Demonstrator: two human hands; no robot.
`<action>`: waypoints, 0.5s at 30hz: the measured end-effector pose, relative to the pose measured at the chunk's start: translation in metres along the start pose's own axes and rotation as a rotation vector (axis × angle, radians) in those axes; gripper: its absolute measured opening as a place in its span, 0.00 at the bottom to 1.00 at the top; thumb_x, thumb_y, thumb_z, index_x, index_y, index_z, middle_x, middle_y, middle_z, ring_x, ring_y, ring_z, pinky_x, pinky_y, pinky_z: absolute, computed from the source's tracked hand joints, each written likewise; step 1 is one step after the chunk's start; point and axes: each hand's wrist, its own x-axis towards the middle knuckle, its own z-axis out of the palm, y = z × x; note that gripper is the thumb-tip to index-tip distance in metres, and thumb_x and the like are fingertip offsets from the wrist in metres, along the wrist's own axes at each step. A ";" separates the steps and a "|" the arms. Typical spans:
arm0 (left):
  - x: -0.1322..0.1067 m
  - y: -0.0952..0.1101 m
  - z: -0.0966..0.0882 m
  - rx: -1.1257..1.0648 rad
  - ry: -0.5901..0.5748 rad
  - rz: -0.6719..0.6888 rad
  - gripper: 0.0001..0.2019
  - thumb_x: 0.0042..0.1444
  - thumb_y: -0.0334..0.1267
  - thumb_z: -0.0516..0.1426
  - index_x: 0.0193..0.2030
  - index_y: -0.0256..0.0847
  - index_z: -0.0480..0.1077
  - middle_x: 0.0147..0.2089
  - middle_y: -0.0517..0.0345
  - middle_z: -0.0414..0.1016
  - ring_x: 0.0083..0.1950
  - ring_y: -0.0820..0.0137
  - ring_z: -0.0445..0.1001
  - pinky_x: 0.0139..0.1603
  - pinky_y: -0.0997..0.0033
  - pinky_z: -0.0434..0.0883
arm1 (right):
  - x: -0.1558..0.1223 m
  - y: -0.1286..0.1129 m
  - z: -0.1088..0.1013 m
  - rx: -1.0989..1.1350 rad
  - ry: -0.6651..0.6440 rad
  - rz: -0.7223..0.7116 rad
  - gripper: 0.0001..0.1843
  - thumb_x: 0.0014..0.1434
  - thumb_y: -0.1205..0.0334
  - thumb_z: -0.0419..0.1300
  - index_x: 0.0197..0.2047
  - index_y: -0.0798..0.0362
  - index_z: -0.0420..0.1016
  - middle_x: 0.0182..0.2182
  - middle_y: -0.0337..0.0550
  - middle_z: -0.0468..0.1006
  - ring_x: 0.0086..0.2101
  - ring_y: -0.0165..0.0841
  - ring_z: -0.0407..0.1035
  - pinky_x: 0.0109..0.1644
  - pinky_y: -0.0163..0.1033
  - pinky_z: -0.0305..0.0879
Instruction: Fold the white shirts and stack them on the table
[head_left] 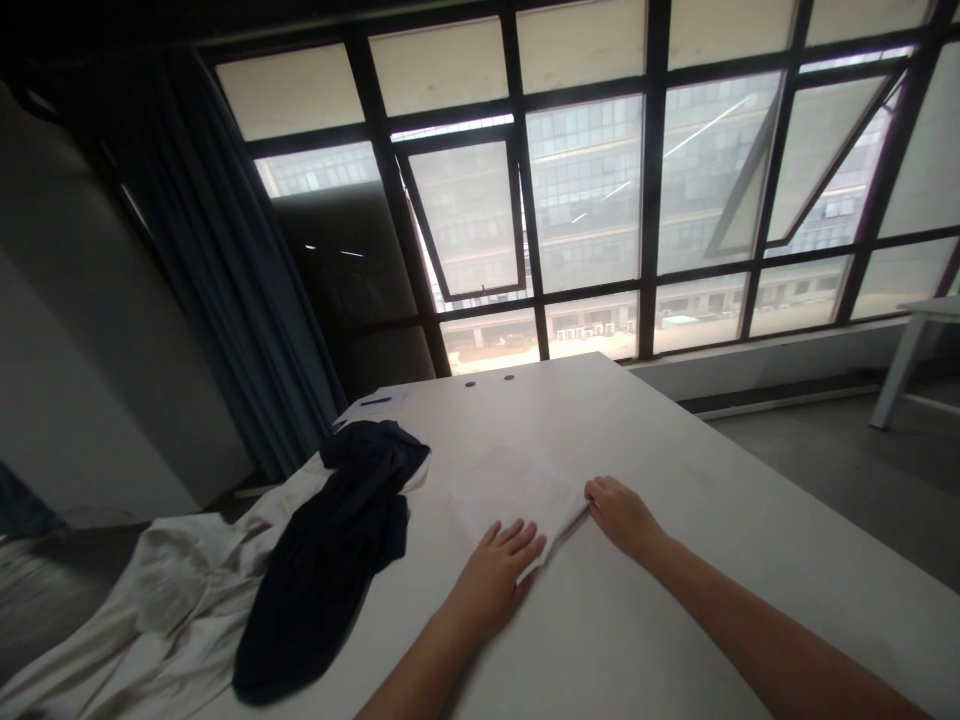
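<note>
A thin white sheet (517, 490), paper or cloth, I cannot tell which, lies on the white table (675, 580) in front of me. My left hand (502, 570) rests flat on its near left part, fingers stretched out and slightly spread. At the sheet's right corner, my right hand (619, 510) pinches the edge between thumb and fingers. The edge between both hands is slightly raised and casts a thin shadow. Against the white tabletop, the sheet's far outline is hard to make out.
Left of the sheet lies a dark navy garment (330, 550), partly over a cream garment (165, 600) that hangs past the table's left side. A blue pen (375, 401) sits on paper at the far left corner. Windows and a blue curtain (225, 260) stand beyond.
</note>
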 end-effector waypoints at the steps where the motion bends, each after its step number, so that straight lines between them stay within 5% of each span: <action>1: 0.000 -0.001 0.001 0.015 -0.035 0.006 0.32 0.62 0.33 0.53 0.71 0.57 0.53 0.73 0.61 0.55 0.74 0.61 0.53 0.72 0.46 0.50 | 0.001 0.000 0.000 -0.020 -0.019 0.005 0.07 0.62 0.69 0.53 0.40 0.52 0.72 0.39 0.46 0.76 0.42 0.38 0.69 0.48 0.39 0.61; 7: 0.001 -0.008 0.006 0.045 -0.161 -0.013 0.41 0.56 0.25 0.52 0.73 0.61 0.47 0.76 0.64 0.46 0.76 0.59 0.45 0.73 0.42 0.44 | 0.005 0.009 -0.007 -0.041 -0.076 -0.041 0.09 0.65 0.66 0.54 0.34 0.51 0.74 0.36 0.44 0.77 0.42 0.36 0.68 0.47 0.38 0.60; 15: -0.004 -0.004 0.001 0.057 -0.131 0.020 0.41 0.57 0.28 0.53 0.74 0.60 0.43 0.77 0.63 0.44 0.76 0.59 0.43 0.73 0.42 0.43 | 0.003 0.010 -0.012 -0.124 -0.040 -0.043 0.08 0.65 0.62 0.55 0.40 0.50 0.77 0.42 0.48 0.76 0.44 0.40 0.67 0.47 0.42 0.59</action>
